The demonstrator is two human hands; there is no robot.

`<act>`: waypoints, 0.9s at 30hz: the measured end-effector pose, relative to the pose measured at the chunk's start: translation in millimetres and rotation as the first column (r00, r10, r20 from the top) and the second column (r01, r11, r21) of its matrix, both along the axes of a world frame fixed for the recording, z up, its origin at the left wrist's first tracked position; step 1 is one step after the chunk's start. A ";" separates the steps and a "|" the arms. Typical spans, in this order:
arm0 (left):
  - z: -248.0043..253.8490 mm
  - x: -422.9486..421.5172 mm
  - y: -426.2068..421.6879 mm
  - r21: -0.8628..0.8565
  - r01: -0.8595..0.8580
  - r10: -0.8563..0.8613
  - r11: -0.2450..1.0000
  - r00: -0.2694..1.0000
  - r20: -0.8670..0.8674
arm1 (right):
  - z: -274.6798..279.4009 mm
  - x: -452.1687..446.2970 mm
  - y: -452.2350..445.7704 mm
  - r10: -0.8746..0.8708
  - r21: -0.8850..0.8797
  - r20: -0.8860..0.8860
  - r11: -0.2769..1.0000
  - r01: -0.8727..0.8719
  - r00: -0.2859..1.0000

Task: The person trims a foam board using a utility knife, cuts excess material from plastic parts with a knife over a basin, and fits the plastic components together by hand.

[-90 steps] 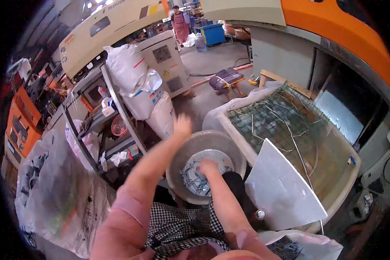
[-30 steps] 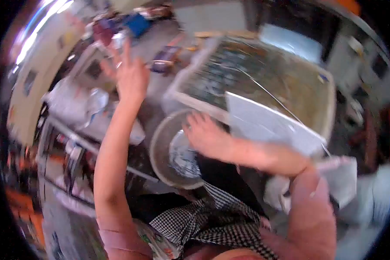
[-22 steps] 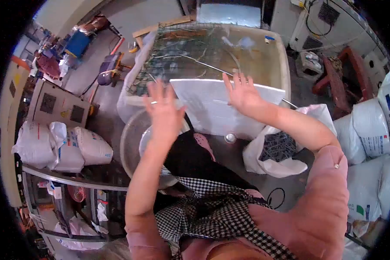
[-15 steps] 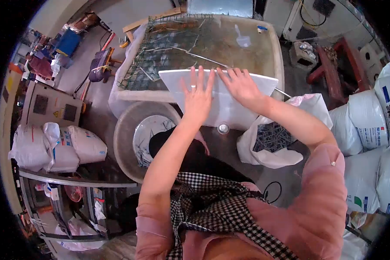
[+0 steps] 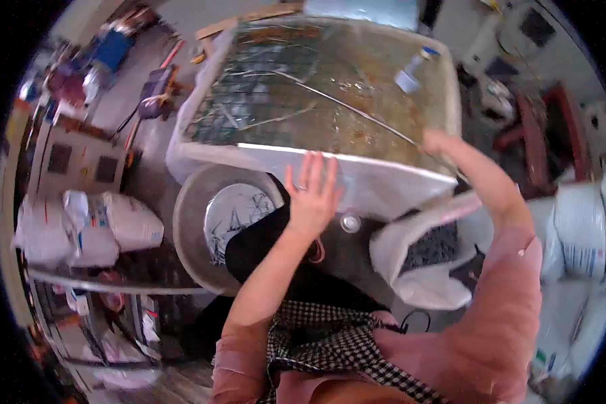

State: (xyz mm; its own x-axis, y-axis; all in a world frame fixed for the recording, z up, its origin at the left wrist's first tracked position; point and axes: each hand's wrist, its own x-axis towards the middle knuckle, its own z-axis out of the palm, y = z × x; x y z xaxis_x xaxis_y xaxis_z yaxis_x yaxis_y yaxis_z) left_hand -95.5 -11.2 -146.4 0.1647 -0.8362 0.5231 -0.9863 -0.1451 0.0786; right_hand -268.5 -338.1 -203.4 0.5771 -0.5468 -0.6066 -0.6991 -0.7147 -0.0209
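Note:
My left hand (image 5: 314,195) lies with spread fingers against the white board (image 5: 384,182), near its top edge. The board leans on the front of the water-filled tub (image 5: 453,101). My right hand (image 5: 436,143) is closed over the tub's right part, at the lower end of a long thin rod (image 5: 357,111); motion blurs it. A green net (image 5: 249,81) lies in the tub's left part. Below left, a grey basin (image 5: 190,222) holds a round white piece (image 5: 236,205) with thin dark pieces on it.
An open white sack (image 5: 390,259) of dark thin pieces stands at the right. Full sacks (image 5: 138,222) sit at the left above a metal rack (image 5: 135,289). More white sacks (image 5: 579,222) and a red frame (image 5: 532,141) are at the far right. A stool (image 5: 156,91) stands upper left.
My right hand has left the board, moved right and closed at the rod. The board's top edge now sits lower against the tub. My left hand stays on the board, now lower.

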 end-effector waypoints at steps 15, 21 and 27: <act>-13.7 -24.5 -13.2 -0.067 0.002 -0.002 0.998 1.000 -0.005 | -47.2 -76.9 -33.6 -0.054 -0.169 0.244 0.981 0.097 0.968; -25.6 -29.3 -5.8 0.092 -0.048 0.040 0.995 0.995 0.094 | 82.3 -161.4 5.1 0.049 -0.313 0.629 0.930 0.195 0.776; 6.8 -11.4 18.6 -0.108 -0.038 0.035 0.993 0.999 -0.026 | 218.5 -227.8 42.6 -0.357 -0.192 0.656 0.772 0.605 0.665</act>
